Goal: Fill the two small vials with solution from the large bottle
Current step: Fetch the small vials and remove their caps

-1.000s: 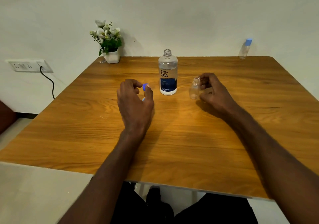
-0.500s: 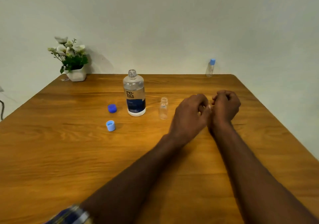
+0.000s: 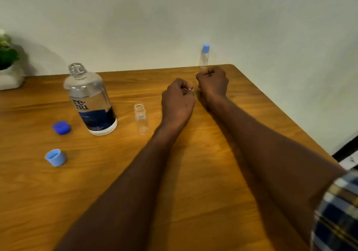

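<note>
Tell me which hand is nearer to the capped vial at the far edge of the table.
Right. The right hand, curled in a fist, sits just below the capped vial, almost at its base. The left hand, also curled, is farther off, nearer the person and to the vial's left.

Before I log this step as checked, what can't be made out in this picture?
Head view only:
- Left hand and right hand: curled fists hide whatever they pinch.
- Capped clear vial at the far edge: its base sits behind the right hand; too small to judge contents.
- White flower pot: cut off by the left edge.
- Large clear bottle's label: small print blurred.
</note>
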`<act>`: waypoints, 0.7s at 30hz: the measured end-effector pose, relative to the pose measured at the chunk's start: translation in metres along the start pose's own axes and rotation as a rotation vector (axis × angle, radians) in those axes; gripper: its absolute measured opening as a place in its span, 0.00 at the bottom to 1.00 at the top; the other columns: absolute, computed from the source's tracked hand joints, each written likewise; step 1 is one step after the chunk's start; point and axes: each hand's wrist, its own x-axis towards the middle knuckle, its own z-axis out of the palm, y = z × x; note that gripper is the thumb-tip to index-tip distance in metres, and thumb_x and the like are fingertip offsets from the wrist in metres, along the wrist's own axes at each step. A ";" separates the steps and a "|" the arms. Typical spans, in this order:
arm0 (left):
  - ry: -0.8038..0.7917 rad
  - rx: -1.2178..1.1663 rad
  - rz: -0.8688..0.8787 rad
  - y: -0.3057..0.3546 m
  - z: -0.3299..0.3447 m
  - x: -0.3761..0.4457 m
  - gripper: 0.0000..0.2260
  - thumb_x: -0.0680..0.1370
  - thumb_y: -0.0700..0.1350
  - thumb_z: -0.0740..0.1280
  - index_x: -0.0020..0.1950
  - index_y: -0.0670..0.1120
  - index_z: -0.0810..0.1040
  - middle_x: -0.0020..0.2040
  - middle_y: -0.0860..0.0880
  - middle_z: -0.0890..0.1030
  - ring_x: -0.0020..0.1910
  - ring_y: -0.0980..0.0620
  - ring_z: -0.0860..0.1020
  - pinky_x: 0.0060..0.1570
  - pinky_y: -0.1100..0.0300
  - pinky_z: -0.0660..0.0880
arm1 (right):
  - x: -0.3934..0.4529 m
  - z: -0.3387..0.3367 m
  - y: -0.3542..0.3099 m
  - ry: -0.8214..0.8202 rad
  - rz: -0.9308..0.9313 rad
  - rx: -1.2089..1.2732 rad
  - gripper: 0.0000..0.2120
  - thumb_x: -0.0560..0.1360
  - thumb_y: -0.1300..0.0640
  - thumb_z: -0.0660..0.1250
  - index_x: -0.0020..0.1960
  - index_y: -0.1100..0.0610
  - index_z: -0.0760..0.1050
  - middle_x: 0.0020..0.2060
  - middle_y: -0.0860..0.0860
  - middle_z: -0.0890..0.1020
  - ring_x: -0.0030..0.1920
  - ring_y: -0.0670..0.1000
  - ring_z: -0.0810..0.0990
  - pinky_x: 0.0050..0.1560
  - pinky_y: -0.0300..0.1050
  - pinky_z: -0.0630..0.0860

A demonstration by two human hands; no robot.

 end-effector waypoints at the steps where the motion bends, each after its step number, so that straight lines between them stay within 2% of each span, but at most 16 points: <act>1: 0.008 0.002 0.003 -0.001 0.000 0.003 0.09 0.78 0.37 0.66 0.53 0.46 0.83 0.42 0.53 0.82 0.43 0.51 0.81 0.42 0.59 0.74 | 0.010 0.004 0.000 0.010 -0.005 -0.023 0.07 0.72 0.54 0.74 0.47 0.52 0.78 0.45 0.49 0.84 0.45 0.54 0.85 0.50 0.56 0.85; 6: -0.063 0.050 0.030 -0.003 0.006 0.005 0.10 0.81 0.40 0.66 0.60 0.49 0.83 0.50 0.55 0.82 0.50 0.56 0.81 0.50 0.60 0.78 | 0.045 0.019 0.001 0.052 -0.024 -0.134 0.21 0.75 0.53 0.77 0.63 0.57 0.75 0.60 0.54 0.80 0.58 0.53 0.80 0.53 0.44 0.78; 10: -0.080 0.034 0.014 -0.002 0.002 0.005 0.11 0.81 0.41 0.67 0.61 0.49 0.83 0.49 0.55 0.83 0.49 0.56 0.81 0.52 0.56 0.81 | 0.067 0.028 0.002 0.102 -0.008 -0.195 0.27 0.75 0.48 0.78 0.69 0.58 0.73 0.66 0.55 0.79 0.65 0.55 0.79 0.60 0.46 0.78; 12: -0.089 0.041 0.013 -0.001 0.003 0.006 0.11 0.80 0.41 0.67 0.61 0.49 0.82 0.48 0.54 0.83 0.48 0.55 0.82 0.50 0.55 0.81 | 0.077 0.031 0.001 0.107 -0.022 -0.231 0.29 0.76 0.45 0.77 0.70 0.57 0.73 0.67 0.54 0.79 0.67 0.54 0.79 0.60 0.44 0.76; 18: -0.088 0.033 0.001 -0.001 0.005 0.005 0.10 0.80 0.41 0.66 0.59 0.50 0.82 0.47 0.54 0.83 0.45 0.56 0.80 0.43 0.60 0.74 | 0.096 0.037 0.005 0.104 -0.047 -0.264 0.21 0.77 0.47 0.76 0.67 0.54 0.79 0.64 0.51 0.84 0.62 0.53 0.83 0.57 0.44 0.76; 21: -0.099 0.029 0.000 0.001 0.005 0.004 0.10 0.81 0.41 0.66 0.60 0.50 0.82 0.47 0.54 0.83 0.43 0.58 0.79 0.41 0.63 0.72 | 0.094 0.035 0.005 0.153 -0.062 -0.179 0.16 0.78 0.50 0.75 0.64 0.54 0.81 0.60 0.50 0.85 0.57 0.52 0.84 0.53 0.41 0.76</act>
